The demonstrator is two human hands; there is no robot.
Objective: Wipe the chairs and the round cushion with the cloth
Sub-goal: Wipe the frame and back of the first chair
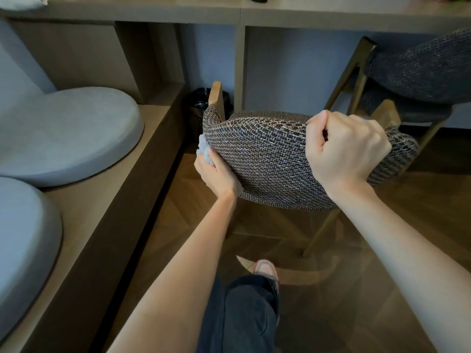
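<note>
Hands: left hand point(216, 171) gripped cloth point(204, 149) at left edge of chair point(267, 159) back, right hand point(346, 149) clenched over its top | step: wiping chair back | next: likely sweep cloth across weave | round cushion point(66, 133) lay left of chair

Two chairs are counted: near chair point(270, 159) at centre, far chair point(428, 70) at 2 o'clock. Two round cushions are counted: upper cushion point(68, 133) at 9 o'clock, lower cushion point(23, 238) at 8 o'clock. One cloth point(204, 149), one black bin point(197, 105) and one shoe point(266, 270) are counted.

Both forearms point(193, 250) are bare; loose dark trousers point(239, 317) are worn; one pinkish-grey trainer point(265, 269) is edged in red.
</note>
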